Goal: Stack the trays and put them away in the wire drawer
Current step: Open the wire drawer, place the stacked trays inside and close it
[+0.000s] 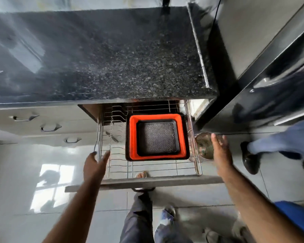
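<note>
Head view: three nested trays (157, 137) (one orange) in drawer (147, 169).

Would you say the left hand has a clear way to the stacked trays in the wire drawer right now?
Probably yes. The left hand is open at the wire drawer left rail, the drawer is pulled out, and nothing covers the stacked trays, which sit uncovered toward its right side.

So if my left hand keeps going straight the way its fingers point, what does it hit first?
Probably the left side rail of the wire drawer; the left hand hangs open right beside it, though depth is unclear.
</note>
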`<state>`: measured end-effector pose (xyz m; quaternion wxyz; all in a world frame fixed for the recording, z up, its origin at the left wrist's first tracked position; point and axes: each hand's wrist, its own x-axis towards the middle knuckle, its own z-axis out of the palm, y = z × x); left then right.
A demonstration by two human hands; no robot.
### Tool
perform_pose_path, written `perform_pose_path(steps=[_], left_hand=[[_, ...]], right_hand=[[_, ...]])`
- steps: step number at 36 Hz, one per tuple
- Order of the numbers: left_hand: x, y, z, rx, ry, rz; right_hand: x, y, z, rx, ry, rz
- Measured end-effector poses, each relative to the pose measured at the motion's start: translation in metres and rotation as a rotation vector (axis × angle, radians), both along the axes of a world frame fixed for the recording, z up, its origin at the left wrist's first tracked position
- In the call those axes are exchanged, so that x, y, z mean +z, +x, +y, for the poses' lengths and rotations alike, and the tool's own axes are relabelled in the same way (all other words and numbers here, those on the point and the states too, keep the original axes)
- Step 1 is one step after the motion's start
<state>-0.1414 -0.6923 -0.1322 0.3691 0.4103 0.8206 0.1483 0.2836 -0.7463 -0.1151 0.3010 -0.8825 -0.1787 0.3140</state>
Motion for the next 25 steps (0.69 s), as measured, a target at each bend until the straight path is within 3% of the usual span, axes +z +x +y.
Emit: perform_pose_path(steps=[3,6,8,10,12,15,18,21,25], left_hand=[[0.023,-0.017,-0.032,0.239,0.179,0.117],[0.037,-0.017,-0.054,0.407,0.111,0.127],[0.045,-0.014,-0.066,0.578,-0.020,-0.001],[0.049,-0.011,-0.072,0.718,-0.059,-0.184],[0.061,-0.003,-0.074,0.914,-0.093,-0.525],[0.077,0.010,-0.064,1.181,-0.075,-0.887],[0.091,0.019,-0.046,1.260,-0.054,-0.879],[0.094,0.017,-0.026,1.241,-0.087,-0.868],[0.093,0.016,0.002,1.302,-0.090,-0.988]], right_hand=[[0.012,0.008,-0.035,-0.199,-0.043,-0.015],[0.018,0.003,-0.057,-0.532,-0.094,0.190],[0.026,-0.011,-0.068,-0.738,-0.030,0.443],[0.032,-0.027,-0.073,-0.808,0.116,0.707],[0.040,-0.042,-0.073,-0.822,0.247,0.851],[0.052,-0.056,-0.062,-0.841,0.263,0.852],[0.053,-0.057,-0.054,-0.842,0.180,0.778],[0.049,-0.056,-0.048,-0.651,0.182,0.636],[0.058,-0.056,-0.017,-0.738,0.180,0.713]])
